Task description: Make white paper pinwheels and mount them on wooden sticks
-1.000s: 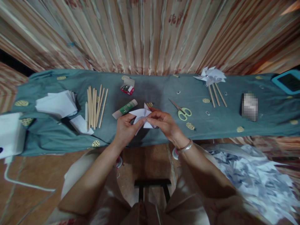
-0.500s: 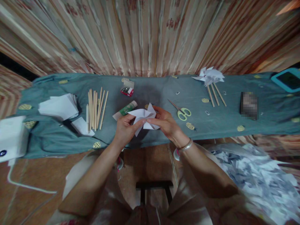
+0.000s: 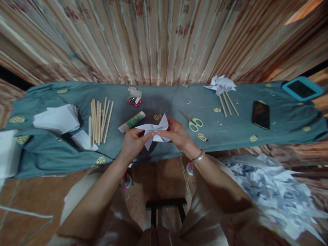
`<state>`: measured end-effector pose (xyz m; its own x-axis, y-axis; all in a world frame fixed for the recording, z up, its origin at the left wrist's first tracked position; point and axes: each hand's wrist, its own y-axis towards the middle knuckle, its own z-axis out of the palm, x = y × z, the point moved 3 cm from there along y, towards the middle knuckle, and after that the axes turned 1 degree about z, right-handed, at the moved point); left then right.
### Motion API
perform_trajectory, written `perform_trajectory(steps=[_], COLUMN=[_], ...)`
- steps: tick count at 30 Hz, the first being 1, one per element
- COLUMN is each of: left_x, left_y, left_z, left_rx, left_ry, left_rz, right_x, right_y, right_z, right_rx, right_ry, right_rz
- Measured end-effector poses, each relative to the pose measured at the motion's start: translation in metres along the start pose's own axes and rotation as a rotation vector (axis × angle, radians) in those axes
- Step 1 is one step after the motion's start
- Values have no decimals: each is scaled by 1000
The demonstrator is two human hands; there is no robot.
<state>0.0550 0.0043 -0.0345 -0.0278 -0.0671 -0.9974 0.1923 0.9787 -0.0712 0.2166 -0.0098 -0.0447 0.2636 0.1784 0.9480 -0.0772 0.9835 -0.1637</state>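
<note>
A white folded paper pinwheel (image 3: 163, 127) is held between both hands over the table's front part. My left hand (image 3: 134, 140) pinches its left side, thumb towards the centre. My right hand (image 3: 176, 134) grips the right side, its thumb by a small shiny dot at the middle. Just behind my left hand lies a green and white glue stick (image 3: 132, 122). An open red box of metal pins (image 3: 134, 98) stands farther back. Scissors with light green handles (image 3: 193, 123) lie to the right of my right hand.
Wooden sticks (image 3: 98, 119) and stacked white paper (image 3: 57, 118) lie left on the cloth-covered table (image 3: 164, 97). Right are pinwheels (image 3: 220, 84) with sticks, a phone (image 3: 261, 114) and a blue-framed device (image 3: 302, 88). Many paper pieces (image 3: 276, 191) fill a bag below right.
The view has shifted slightly to the right, so the table things appear farther left. Both hands still hold the pinwheel, and a shiny dot now shows at its centre.
</note>
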Motion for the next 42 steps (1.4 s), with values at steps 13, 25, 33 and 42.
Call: perform_trajectory(steps=[13,25,33,42], left_x=[3,7,4,6], left_y=[5,8,8,8], left_z=[8,7,8,8], left_rx=[57,14,10,13], left_ry=[-75,-67,-68,-52], left_rz=[15,29,12,-25], right_x=[-4,0,-1,-2], right_y=[3,1,0,-1], right_z=[-8,-8,-8,-11], right_rx=[-55,-70,-74,-77], right_ry=[-76,-18,-16,-48], right_rz=[-41,-33,-17,8])
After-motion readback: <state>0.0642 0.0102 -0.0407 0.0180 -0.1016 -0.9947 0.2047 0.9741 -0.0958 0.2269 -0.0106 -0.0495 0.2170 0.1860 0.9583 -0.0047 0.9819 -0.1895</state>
